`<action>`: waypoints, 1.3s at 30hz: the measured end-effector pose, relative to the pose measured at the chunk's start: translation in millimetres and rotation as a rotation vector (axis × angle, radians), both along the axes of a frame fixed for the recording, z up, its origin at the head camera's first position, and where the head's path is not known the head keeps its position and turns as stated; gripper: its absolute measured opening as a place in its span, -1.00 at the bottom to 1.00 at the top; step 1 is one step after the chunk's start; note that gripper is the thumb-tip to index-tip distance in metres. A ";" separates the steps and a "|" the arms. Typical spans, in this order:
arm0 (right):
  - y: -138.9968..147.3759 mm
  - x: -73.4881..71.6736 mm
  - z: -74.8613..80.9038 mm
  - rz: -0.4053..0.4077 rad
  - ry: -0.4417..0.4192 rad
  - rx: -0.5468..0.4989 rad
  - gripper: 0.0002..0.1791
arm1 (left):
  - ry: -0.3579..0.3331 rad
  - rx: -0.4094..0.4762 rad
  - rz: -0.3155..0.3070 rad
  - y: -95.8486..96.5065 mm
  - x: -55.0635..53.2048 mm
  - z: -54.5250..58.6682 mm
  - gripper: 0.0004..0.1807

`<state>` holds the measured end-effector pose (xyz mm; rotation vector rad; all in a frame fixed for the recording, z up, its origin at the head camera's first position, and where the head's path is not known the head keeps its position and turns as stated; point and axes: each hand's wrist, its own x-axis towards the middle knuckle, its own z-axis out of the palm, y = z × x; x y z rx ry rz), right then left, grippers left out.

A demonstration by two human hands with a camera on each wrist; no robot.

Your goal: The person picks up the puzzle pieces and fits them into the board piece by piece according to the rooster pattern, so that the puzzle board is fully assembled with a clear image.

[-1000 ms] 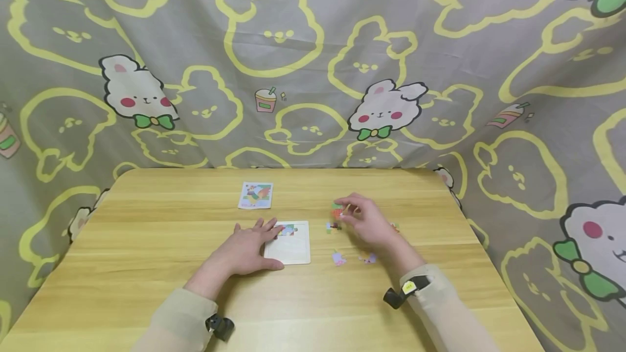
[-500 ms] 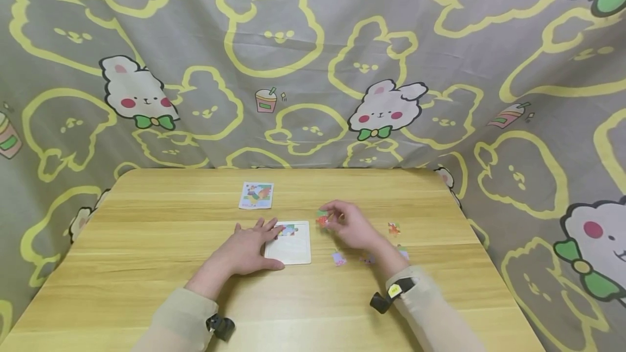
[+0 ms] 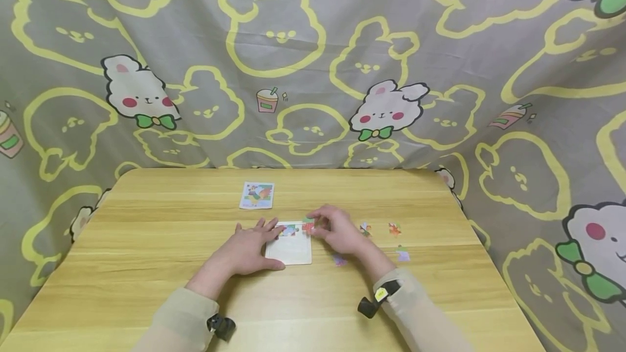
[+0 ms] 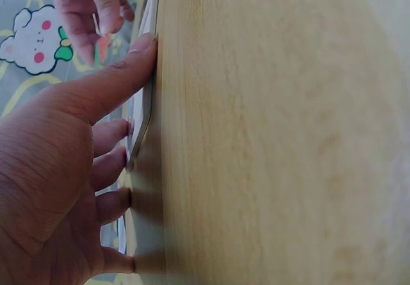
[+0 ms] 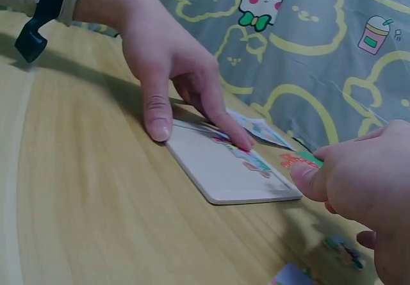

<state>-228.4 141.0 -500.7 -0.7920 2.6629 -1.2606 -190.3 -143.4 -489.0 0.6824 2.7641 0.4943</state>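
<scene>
A square white puzzle tray [image 3: 293, 255] lies flat on the table, with joined puzzle pieces [image 3: 289, 230] along its far side. My left hand [image 3: 248, 249] rests over the tray's left part, fingers spread, thumb at the near edge and a fingertip on the joined pieces. Between thumb and fingers, my right hand [image 3: 339, 231] pinches a red and green puzzle piece [image 3: 307, 226]. That piece overlaps the tray's far right corner in the head view. From the right wrist view, the held piece [image 5: 300, 160] shows close above the tray's far edge.
Several loose puzzle pieces lie right of the tray, among them an orange one [image 3: 394, 228] and a lilac one [image 3: 403, 255]. A picture card [image 3: 257, 195] lies behind the tray. A patterned curtain [image 3: 303, 86] hangs past the wooden table's far edge.
My right hand has moved left and slightly nearer, carrying the red and green piece from among the loose pieces to the tray's far right corner. My left hand has stayed put.
</scene>
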 end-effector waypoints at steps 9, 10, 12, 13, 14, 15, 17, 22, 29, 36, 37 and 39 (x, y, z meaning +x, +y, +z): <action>-13.6 -0.9 -4.8 0.016 0.025 0.118 -0.60 | 0.010 -0.004 0.000 0.5 -0.4 -0.3 0.08; -14.5 -0.6 -5.0 0.019 0.028 0.129 -0.60 | 0.010 -0.004 -0.001 0.6 -0.4 0.0 0.08; -15.6 -0.1 -6.2 0.024 0.033 0.153 -0.60 | 0.011 -0.003 -0.001 0.4 -0.1 0.2 0.08; -15.9 0.3 -6.6 0.026 0.034 0.160 -0.60 | 0.013 -0.003 -0.002 0.3 -0.1 0.3 0.08; -16.1 0.7 -7.2 0.028 0.036 0.170 -0.60 | 0.015 -0.004 -0.003 0.1 0.1 0.5 0.08; -16.2 1.0 -7.7 0.030 0.039 0.183 -0.60 | 0.017 -0.003 -0.004 -0.1 0.3 0.8 0.08; -16.5 1.4 -8.2 0.035 0.045 0.200 -0.59 | 0.022 -0.005 -0.007 -0.4 0.6 1.5 0.07; -17.4 1.7 -8.3 0.046 0.071 0.230 -0.59 | 0.024 -0.012 -0.013 -0.8 1.0 3.2 0.07; -18.9 1.5 -8.3 0.052 0.106 0.248 -0.60 | 0.030 -0.032 -0.011 -1.4 -0.5 3.5 0.08; -19.1 1.8 -10.1 0.056 0.102 0.236 -0.59 | 0.021 -0.055 0.002 0.4 0.0 5.9 0.08; -18.9 1.8 -10.3 0.056 0.103 0.237 -0.59 | 0.022 -0.060 0.003 1.1 0.1 6.2 0.08; -18.4 1.6 -10.8 0.056 0.106 0.238 -0.59 | 0.024 -0.069 0.004 3.2 0.1 6.8 0.08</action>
